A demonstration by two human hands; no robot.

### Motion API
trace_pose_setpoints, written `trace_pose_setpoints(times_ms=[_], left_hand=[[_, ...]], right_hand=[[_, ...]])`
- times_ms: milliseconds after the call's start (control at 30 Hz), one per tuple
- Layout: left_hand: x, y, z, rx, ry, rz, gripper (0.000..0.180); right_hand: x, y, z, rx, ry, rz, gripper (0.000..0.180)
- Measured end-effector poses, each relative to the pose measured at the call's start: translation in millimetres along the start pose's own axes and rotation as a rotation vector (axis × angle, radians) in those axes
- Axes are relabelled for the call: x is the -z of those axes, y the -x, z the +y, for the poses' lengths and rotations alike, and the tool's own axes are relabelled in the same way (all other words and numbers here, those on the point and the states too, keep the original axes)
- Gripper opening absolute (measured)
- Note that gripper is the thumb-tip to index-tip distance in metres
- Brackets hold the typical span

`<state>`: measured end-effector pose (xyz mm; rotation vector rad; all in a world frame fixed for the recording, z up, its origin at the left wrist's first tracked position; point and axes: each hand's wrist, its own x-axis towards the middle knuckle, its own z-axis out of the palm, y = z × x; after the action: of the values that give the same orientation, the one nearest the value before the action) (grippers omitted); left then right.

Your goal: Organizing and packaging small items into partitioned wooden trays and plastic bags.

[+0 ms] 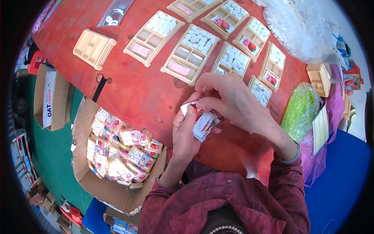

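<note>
Close to the table's near edge, my left hand [184, 134] is closed around a small stack of printed packets [203, 125], white and red with strawberry pictures. My right hand [237, 96] is bent over the top of that stack, its thumb and fingers pinched together at a packet's edge. Whatever is between those right fingertips is too hidden to name. Just beyond my hands lie several cream compartment trays, including one tray [163, 69] with white cubes, clear pieces and a pink packet. Behind my right hand is a partly covered tray [224, 58] of white cubes.
An unfilled cream tray [93, 47] lies at the left of the red table [136, 93]. Below the table's edge, a cardboard box [83, 156] holds many packed trays. On the right are a bag of green shreds [302, 113] and a large clear bag [298, 29] of white pieces.
</note>
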<state>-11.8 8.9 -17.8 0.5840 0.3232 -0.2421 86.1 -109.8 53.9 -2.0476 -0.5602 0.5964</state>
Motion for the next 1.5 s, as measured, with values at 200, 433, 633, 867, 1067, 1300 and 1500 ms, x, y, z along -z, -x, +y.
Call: trace_pose_setpoints(times_ms=[200, 433, 633, 867, 1067, 1300, 1500], left_hand=[[9, -1, -4, -0.043, 0.03, -0.065, 0.045], [0, -7, 2, -0.012, 0.065, -0.024, 0.04], [2, -5, -3, -0.065, -0.01, 0.006, 0.036], [-5, -9, -1, -0.061, 0.053, 0.017, 0.031], [3, -10, 0, -0.034, 0.006, -0.045, 0.026], [2, -10, -1, -0.027, 0.009, -0.062, 0.024], [0, -11, 0, -0.012, 0.026, -0.082, 0.023]], right_hand=[[1, -6, 8, -0.119, -0.43, -0.131, 0.007], [4, -4, 22, -0.221, -0.571, -0.018, 0.01], [5, 2, 13, -0.208, -0.466, 0.046, 0.012], [2, -2, 11, -0.177, -0.524, 0.099, 0.009], [56, -68, 16, 0.129, 0.08, 0.308, 0.012], [105, -179, 31, 0.407, 0.475, 0.194, 0.009], [107, -246, 65, 0.919, 0.588, 0.041, 0.011]])
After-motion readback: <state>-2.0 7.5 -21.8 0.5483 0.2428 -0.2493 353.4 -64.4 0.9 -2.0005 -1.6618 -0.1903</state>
